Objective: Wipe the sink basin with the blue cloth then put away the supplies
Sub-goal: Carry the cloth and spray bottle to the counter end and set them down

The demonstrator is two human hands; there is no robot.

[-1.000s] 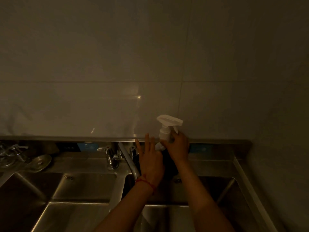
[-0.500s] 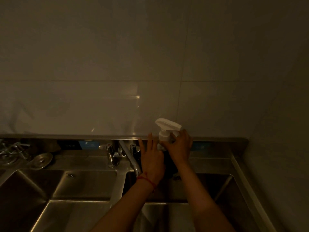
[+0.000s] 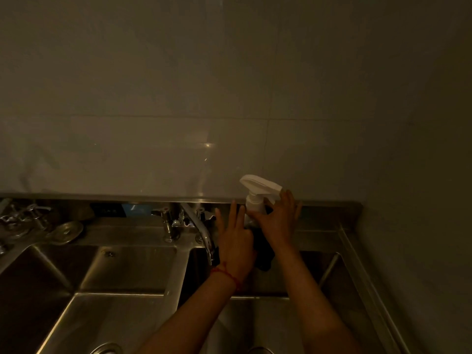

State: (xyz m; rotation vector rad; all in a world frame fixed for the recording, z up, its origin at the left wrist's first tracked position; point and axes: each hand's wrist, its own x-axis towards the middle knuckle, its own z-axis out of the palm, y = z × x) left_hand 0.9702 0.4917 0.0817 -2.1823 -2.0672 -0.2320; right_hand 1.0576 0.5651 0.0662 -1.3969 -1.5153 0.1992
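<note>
A spray bottle with a white trigger head (image 3: 258,186) stands on the back ledge of the steel sink, against the wall. My right hand (image 3: 278,223) wraps its dark body, thumb across the front and fingers reaching up behind the neck. My left hand (image 3: 235,241) lies just left of the bottle with straight fingers pointing up, holding nothing. A dark cloth (image 3: 264,256) hangs over the ledge below both hands; its colour is lost in the dim light. The right basin (image 3: 329,267) lies under my arms.
The faucet spout (image 3: 201,231) with two tap handles sits left of my left hand. A second basin (image 3: 115,315) is at the left. A round metal lid (image 3: 65,232) and more tap fittings are on the far-left ledge. A wall (image 3: 408,226) closes the right side.
The bottle and both hands have stayed at the back ledge. My right hand's fingers have spread higher around the bottle's neck. The view has shifted slightly.
</note>
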